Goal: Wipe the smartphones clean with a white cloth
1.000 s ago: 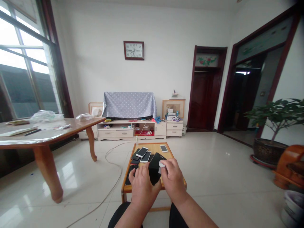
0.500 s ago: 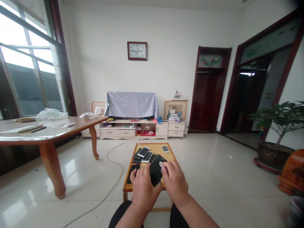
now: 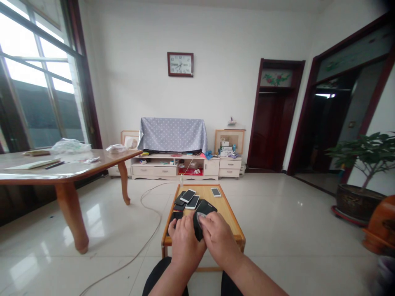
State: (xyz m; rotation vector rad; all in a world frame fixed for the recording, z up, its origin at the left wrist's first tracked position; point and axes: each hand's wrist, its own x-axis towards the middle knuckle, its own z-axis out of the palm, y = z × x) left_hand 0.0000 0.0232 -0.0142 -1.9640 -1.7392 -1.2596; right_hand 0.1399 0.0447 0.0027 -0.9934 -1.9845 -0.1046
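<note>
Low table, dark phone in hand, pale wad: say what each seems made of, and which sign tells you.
Low table: likely wood or woodlike board, smooth; brownish-yellow top, orange-brown edging. Dark phone: perhaps glass or plastic; smooth black face. Pale wad: possibly tissue or cloth, matt; thin, limp look, too small to settle.

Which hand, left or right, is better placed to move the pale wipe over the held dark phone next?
Probably the right hand: it pinches the pale wipe over the dark phone. The left hand is occupied, holding that phone from its left side.
</note>
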